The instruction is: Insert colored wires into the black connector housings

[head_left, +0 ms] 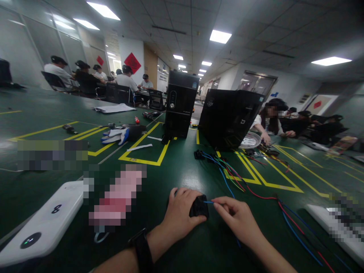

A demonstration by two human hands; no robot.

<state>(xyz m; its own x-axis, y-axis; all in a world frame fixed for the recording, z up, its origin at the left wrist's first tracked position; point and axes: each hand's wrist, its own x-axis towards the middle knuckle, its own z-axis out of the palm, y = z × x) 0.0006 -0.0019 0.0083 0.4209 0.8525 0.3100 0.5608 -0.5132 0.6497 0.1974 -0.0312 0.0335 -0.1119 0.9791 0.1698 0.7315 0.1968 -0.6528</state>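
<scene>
My left hand (180,210), with a dark watch on its wrist, is closed around a small black block (200,207) low over the green table (159,250). Slots or terminals seem to mark the block, but its exact kind cannot be made out. Between thumb and index finger, my right hand (236,216) pinches a thin blue wire (209,202). The wire's tip meets the block's upper right side; whether it sits inside cannot be told. Blue, red and green wires (250,186) trail over the table behind my right hand, some reaching small black parts (199,154).
Two black computer cases (180,106) stand ahead. A white device (47,220) lies at left beside a blurred pink item (119,197). Gloves (116,135) and papers (113,108) lie farther back. A co-worker's hand (265,137) is near a white basket (250,140) at right.
</scene>
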